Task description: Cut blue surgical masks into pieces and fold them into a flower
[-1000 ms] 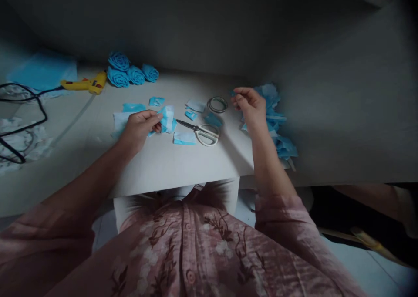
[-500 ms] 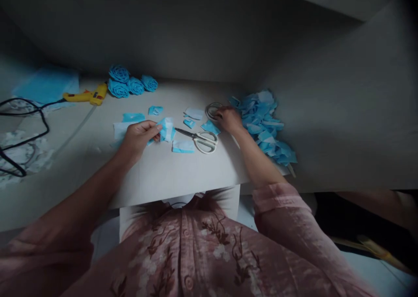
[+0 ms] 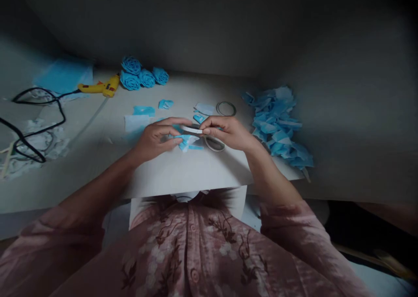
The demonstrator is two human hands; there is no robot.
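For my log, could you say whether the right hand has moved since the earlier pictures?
Yes. The right hand moved left, away from the heap of blue paper scraps, towards the left hand.

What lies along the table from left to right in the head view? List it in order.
Cable → glue gun → paper roses → left hand holding blue paper → right hand pinching a white strip → paper pile.

You face a pale surface [image 3: 170,175] in dim light, and the view darkens toward its corners. A plain grey wall [image 3: 209,31] rises behind it at 12 o'clock, and a second grey wall [image 3: 359,127] closes it in at 3 o'clock. Pale floor [image 3: 382,284] shows at 5 o'clock.
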